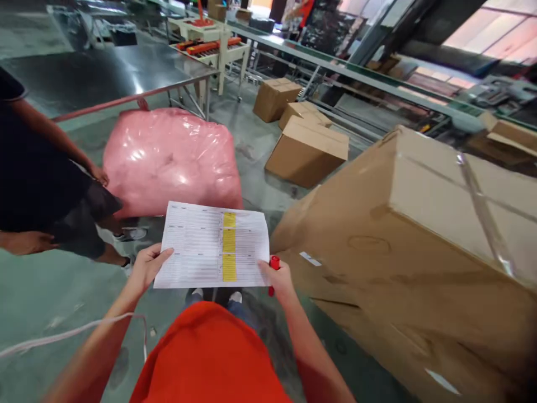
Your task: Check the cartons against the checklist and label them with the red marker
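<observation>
I hold a printed sheet of paper point(213, 245) with a yellow column of marked cells, level in front of my chest. My left hand point(147, 266) pinches its left edge, thumb on top. My right hand point(280, 278) grips the right edge and also holds a red marker point(273, 268) upright against the paper. Below the sheet I see my orange shirt and my shoes on the green floor.
A large taped cardboard box point(419, 252) lies tilted at my right. A pink plastic-wrapped bundle point(172, 159) sits ahead, with another person point(46, 184) in dark clothes beside it at left. Smaller cardboard boxes point(308, 148), a steel table point(104, 70) and a conveyor line point(356, 70) stand beyond.
</observation>
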### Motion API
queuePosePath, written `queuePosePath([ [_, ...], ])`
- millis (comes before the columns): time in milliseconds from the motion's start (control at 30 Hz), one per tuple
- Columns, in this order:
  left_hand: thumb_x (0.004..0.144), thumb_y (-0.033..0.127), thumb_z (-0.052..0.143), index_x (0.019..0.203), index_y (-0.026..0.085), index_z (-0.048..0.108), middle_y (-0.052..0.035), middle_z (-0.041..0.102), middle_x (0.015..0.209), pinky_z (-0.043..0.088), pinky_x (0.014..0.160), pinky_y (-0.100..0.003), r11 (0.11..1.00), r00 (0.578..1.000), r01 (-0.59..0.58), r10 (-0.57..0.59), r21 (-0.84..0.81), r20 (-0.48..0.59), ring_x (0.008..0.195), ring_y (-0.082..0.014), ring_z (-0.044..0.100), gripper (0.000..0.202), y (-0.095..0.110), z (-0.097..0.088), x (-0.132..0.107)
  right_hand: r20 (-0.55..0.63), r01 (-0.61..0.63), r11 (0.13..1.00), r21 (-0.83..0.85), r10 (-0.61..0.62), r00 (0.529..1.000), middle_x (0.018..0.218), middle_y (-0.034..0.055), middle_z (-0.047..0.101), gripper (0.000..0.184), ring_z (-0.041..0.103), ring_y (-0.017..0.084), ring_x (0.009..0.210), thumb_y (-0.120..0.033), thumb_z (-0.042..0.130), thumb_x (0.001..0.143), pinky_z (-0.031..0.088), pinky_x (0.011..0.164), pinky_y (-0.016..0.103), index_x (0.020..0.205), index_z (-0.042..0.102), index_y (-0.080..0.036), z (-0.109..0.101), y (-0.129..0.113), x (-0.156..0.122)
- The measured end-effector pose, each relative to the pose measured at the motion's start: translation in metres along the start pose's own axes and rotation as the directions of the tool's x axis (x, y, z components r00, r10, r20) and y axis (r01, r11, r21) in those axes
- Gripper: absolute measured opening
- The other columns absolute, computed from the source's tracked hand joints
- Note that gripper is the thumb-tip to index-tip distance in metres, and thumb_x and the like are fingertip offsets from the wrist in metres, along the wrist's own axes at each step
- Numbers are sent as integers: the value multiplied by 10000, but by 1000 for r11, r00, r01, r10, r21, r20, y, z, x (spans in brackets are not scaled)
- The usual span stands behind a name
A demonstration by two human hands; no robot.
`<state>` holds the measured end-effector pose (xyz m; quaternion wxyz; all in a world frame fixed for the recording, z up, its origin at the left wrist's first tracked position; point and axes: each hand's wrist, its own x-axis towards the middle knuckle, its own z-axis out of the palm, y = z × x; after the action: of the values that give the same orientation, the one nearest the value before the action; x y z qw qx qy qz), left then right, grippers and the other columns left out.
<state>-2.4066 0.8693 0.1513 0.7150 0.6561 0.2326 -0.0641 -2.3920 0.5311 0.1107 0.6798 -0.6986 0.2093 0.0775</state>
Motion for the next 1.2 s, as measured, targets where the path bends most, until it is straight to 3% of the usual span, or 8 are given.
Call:
queuePosePath([
  [133,527,496,894,844,108,757,-84,735,706,494,527,-269,999,994,38,-33,-40,104,594,-197,631,520,14,25,9,-123,60,995,74,-51,991,646,14,631,432,524,118,601,-499,845,539,442,581,244,674,646,-140,-29,-23,-24],
  [267,588,443,887,900,144,764,-66,760,767,538,556,-263,996,981,59,-44,-73,191,624,-196,665,450,31,35,10,-206,111,987,118,-85,975,638,13,625,403,518,119,585,-469,853,553,431,549,239,658,640,-145,-36,-38,-48],
  [500,664,378,864,1000,193,760,-38,777,865,583,614,-249,992,965,62,-31,-108,261,770,-215,716,397,45,29,4,-325,159,971,178,-95,941,744,54,689,450,589,151,644,-510,853,548,508,605,271,745,672,-148,-24,-42,-79],
  [700,662,402,862,980,205,770,-29,778,834,579,582,-238,981,954,139,-97,-132,284,718,-203,712,385,52,27,-4,-354,176,972,156,-111,929,624,29,630,450,519,115,557,-545,830,601,448,519,231,645,622,-149,-26,-36,-92],
  [933,644,371,875,958,190,784,-45,778,836,561,560,-244,983,971,122,-88,-139,223,723,-219,710,373,56,21,-13,-344,144,972,183,-74,936,627,17,615,444,514,113,552,-524,849,592,441,520,233,654,604,-158,-27,-31,-91],
  [1200,620,362,888,901,180,795,-42,767,777,540,568,-241,972,981,117,-82,-202,174,650,-190,684,347,56,9,-21,-308,186,968,166,-128,943,658,33,642,411,563,142,568,-521,821,637,468,512,251,708,618,-171,-16,-35,-93],
])
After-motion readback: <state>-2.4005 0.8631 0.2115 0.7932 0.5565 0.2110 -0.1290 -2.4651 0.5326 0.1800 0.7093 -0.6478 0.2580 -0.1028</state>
